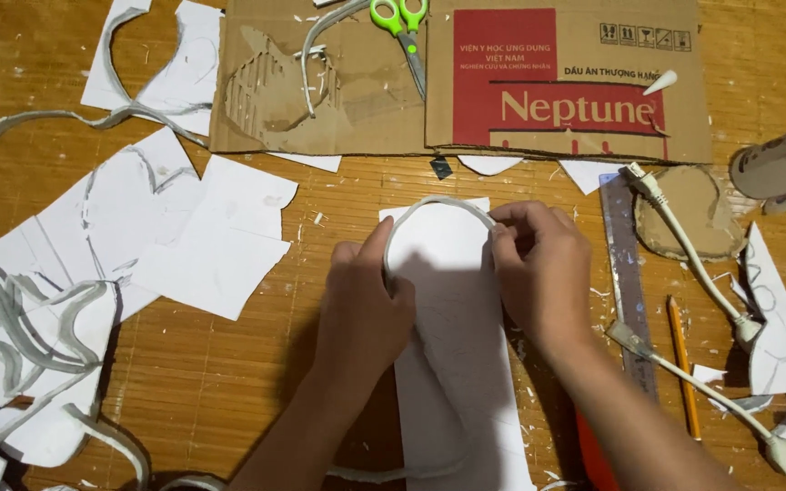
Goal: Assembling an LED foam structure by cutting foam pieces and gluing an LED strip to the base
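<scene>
Bamboo mat (229, 382): paper scraps (220, 245), cardboard (466, 82) (flattened), ruler (628, 264).

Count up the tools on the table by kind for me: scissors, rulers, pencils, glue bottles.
Scissors: 1, green handles, lying on the flattened cardboard box
Ruler: 1, grey metal
Pencil: 1, orange
Glue bottle: 1, white, at the right edge
Total: 4

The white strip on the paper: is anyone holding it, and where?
Yes. Both hands pinch the curved white strip: left hand on its left side, right hand on its right.
</scene>
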